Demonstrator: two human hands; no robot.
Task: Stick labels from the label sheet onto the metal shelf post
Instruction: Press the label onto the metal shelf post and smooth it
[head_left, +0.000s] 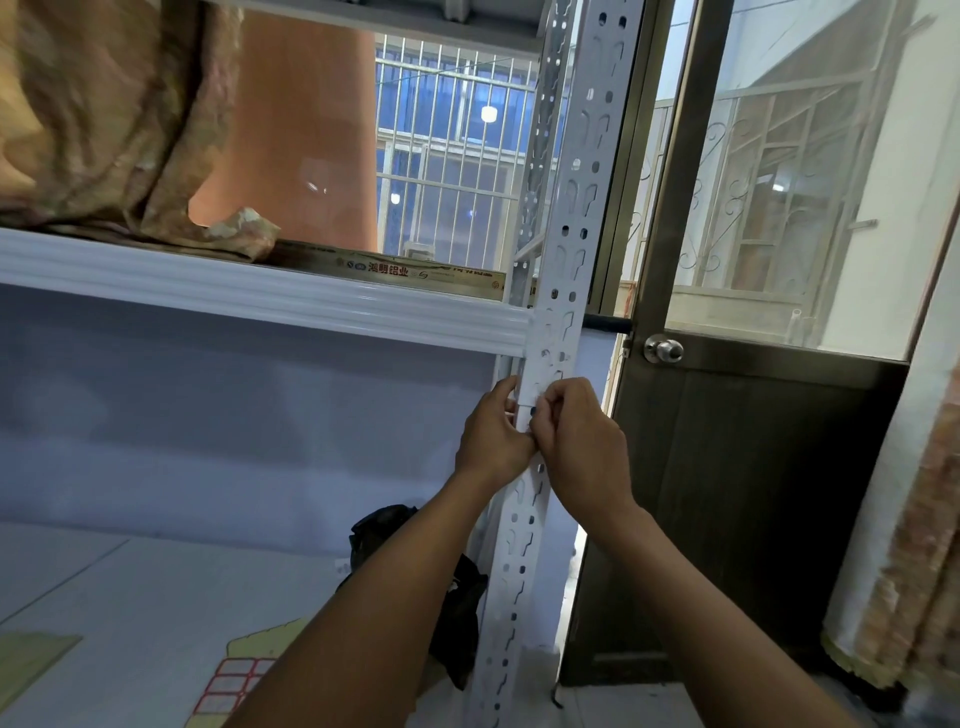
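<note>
— Where's the label sheet (234, 686)?
— Closest to me, low on my left, lying flat on the lower shelf board with its red-bordered labels facing up. My left forearm crosses over its right side, and neither hand touches it.
— And your hands?
— Further out, meeting on the metal shelf post (563, 249) just under the shelf beam (260, 291). My left hand (491, 434) grips the post's left edge, fingers curled round it. My right hand (576, 441) is bunched, and its fingertips seem to pinch a white label (525, 394) against the front face.
— Which way does the label lie from them?
— Between them, just above my knuckles, so both are equally near. It looks to run lengthwise up the post, though my fingers hide its lower end.
— And the post itself?
— Upright, long axis floor to ceiling, tipping slightly right toward the top in this view. I reckon the next move is to smooth the label along that axis, watching the slots
</note>
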